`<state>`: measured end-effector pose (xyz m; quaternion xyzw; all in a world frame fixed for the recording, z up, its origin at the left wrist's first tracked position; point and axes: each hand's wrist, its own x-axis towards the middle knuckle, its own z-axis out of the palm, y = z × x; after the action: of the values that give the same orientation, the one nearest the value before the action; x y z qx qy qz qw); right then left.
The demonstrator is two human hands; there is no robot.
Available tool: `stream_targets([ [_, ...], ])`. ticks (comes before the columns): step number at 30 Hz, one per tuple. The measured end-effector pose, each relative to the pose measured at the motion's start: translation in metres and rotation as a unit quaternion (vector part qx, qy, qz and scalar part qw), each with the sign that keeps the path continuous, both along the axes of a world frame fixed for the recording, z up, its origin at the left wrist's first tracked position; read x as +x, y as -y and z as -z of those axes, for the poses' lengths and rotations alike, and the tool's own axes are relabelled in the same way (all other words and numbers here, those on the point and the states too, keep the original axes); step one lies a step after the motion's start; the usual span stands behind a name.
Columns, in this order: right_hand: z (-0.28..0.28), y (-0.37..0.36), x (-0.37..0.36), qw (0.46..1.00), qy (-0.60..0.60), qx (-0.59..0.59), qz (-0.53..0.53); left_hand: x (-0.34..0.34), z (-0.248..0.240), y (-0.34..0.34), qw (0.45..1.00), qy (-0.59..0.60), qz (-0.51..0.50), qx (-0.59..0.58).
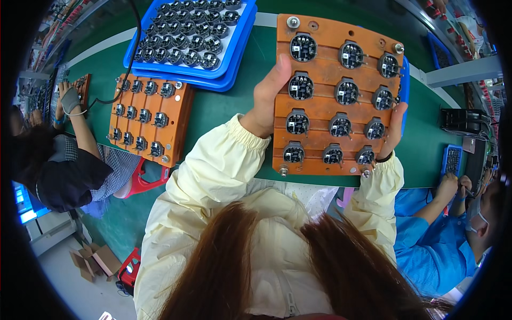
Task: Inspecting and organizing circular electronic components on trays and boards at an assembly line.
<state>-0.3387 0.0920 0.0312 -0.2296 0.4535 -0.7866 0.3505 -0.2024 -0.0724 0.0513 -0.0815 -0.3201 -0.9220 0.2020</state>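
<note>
Twelve round parts (347, 91) fill the held fixture (324, 106), many more the blue tray (230, 49)

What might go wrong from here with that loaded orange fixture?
The orange fixture is gripped by its sides between left hand and right hand; a slip could drop it. Its round components sit uncovered, so tilting might dislodge some. The black cable by the second orange fixture could snag.

Left fixture (173, 121) before stacked trays (224, 81), right fixture (326, 66) between hands (264, 104).
</note>
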Motion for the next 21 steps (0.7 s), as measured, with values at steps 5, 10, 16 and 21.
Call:
stream_targets([
  [5,0.002,-0.002,-0.001,1.0,0.002,-0.005,-0.001,-0.003,0.009,0.002,0.999,-0.025,0.014,-0.016],
  [10,0.009,-0.005,-0.005,1.0,0.02,-0.008,0.0,0.0,0.005,0.001,1.0,-0.005,0.017,-0.008],
  [16,0.019,-0.013,-0.013,0.997,0.05,-0.054,-0.032,0.002,0.008,0.0,0.999,-0.011,0.034,0.008],
  [21,0.021,-0.015,-0.014,0.998,0.035,-0.044,-0.037,0.004,0.011,0.002,0.999,-0.007,0.034,-0.007],
])
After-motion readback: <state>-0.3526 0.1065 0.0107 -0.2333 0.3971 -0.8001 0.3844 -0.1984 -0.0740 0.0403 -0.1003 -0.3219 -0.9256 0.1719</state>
